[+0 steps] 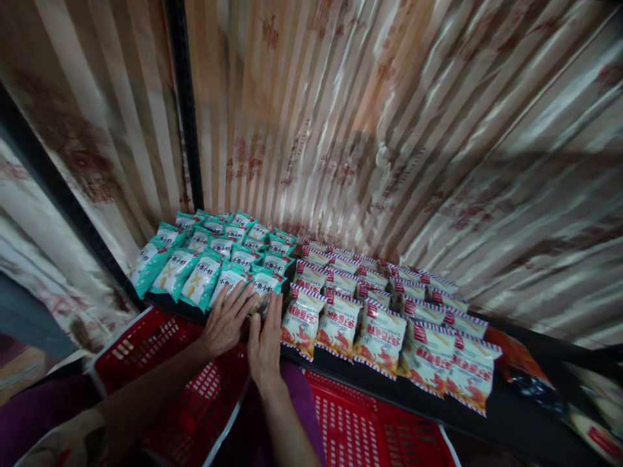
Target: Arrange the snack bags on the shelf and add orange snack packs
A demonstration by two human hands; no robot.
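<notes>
Teal-and-white snack bags (pixel 198 279) stand in several close rows on the left part of a black shelf. My left hand (pixel 228 325) rests with outstretched fingers against a front teal bag (pixel 230 279). Beside it, my right hand (pixel 265 345) lies flat against the front teal bag at the right end of the row (pixel 267 283), its fingers straight. Neither hand grips a bag; the palms face the packets and partly cover their lower parts. Just right of my right hand begin rows of white bags with striped edges and red print (pixel 338 324).
Red plastic baskets (pixel 348 415) are below the front of the black shelf (pixel 341 370). An orange packet (pixel 518 360) lies farther right, near blurred pale packets (pixel 596 431). Behind hangs a striped, patterned curtain (pixel 311 117), with a dark upright post (pixel 185 97) at the left.
</notes>
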